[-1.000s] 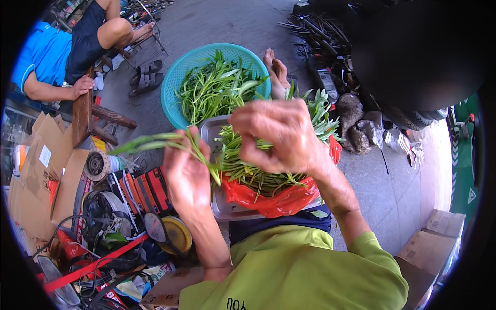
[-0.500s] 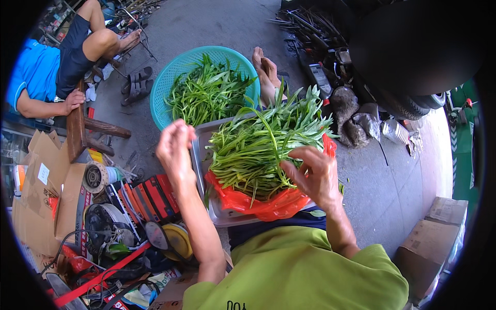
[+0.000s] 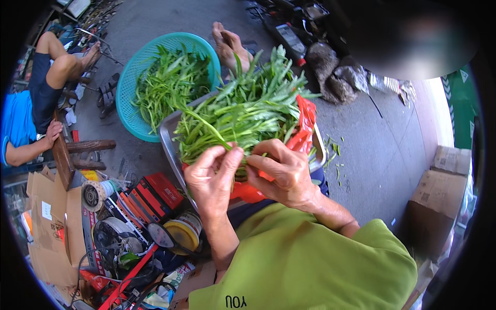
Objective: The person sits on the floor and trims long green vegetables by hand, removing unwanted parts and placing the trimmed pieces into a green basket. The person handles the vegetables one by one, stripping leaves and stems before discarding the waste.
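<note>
A pile of long-stemmed leafy greens [image 3: 232,111] lies over a red plastic bag [image 3: 306,123] on a metal tray [image 3: 169,135] at my lap. Above the pile's near edge, my left hand [image 3: 213,178] pinches a green stem [image 3: 209,127] that slants up to the left. Close beside it, my right hand [image 3: 284,173] has thumb and fingers pinched together near the stem's lower end. What lies between its fingertips is hard to make out. Beyond the tray stands a teal plastic basket [image 3: 126,88] with more greens [image 3: 170,85] in it.
Spools [image 3: 94,195], red boxes [image 3: 163,190] and an opened cardboard box [image 3: 49,227] crowd my left. A seated person [image 3: 20,124] rests a hand on a wooden stool [image 3: 63,157]. Cardboard boxes [image 3: 439,194] stand at right; leaf scraps [image 3: 335,150] lie on the floor.
My hands, apart above the tray before, have come together at the near edge of the pile. The stem is now in my left hand's pinch. The whole view has shifted.
</note>
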The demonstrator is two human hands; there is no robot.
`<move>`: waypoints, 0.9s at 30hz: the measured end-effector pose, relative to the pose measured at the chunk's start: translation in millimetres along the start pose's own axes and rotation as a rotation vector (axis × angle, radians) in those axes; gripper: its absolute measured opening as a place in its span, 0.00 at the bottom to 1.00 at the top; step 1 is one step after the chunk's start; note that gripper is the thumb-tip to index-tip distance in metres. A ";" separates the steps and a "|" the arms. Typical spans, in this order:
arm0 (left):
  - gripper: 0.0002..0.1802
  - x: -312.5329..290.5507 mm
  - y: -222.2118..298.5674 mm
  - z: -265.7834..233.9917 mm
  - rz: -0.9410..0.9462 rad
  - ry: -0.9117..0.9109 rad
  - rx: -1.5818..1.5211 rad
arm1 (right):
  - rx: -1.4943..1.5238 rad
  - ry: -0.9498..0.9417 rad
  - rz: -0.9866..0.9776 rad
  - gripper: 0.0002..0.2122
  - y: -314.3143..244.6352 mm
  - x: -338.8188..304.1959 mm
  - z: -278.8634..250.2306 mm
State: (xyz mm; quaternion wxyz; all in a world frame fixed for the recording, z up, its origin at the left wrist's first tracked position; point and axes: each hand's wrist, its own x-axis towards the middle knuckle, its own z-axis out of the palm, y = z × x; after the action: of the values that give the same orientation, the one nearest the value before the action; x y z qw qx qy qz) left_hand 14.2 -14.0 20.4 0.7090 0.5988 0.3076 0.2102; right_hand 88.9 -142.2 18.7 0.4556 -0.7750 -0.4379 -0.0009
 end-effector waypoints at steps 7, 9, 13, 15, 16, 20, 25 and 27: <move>0.11 4.6 -8.9 -28.2 0.165 0.166 -0.101 | 0.299 0.326 0.234 0.08 5.0 -2.6 -32.9; 0.12 3.8 -6.6 -34.1 0.197 0.175 -0.076 | 0.241 0.393 0.268 0.08 14.2 -2.2 -37.5; 0.13 1.2 -4.4 -34.6 0.259 0.184 -0.034 | 0.177 0.218 0.223 0.11 15.0 -0.4 -33.0; 0.12 -1.2 1.2 -29.0 0.260 0.190 0.003 | 0.124 0.156 0.101 0.14 15.7 5.1 -24.6; 0.12 -1.5 2.3 -26.3 0.287 0.178 0.029 | 0.120 0.126 0.086 0.15 15.2 7.9 -18.7; 0.11 -6.8 6.1 -19.7 0.326 0.151 0.091 | 0.150 0.139 0.045 0.11 25.9 7.4 2.9; 0.12 -7.3 -1.4 -19.9 0.292 0.109 -0.012 | 0.149 0.145 0.120 0.10 21.0 7.3 0.8; 0.12 -8.6 -2.4 -15.8 0.270 0.112 -0.049 | 0.099 0.136 0.141 0.10 19.7 7.6 0.4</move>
State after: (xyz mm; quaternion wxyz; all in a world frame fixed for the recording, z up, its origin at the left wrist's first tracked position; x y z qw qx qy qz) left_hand -3.0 -8.8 18.2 0.6705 0.6045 0.2581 0.3441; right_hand 106.9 -140.8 7.6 0.5210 -0.7786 -0.3498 0.0005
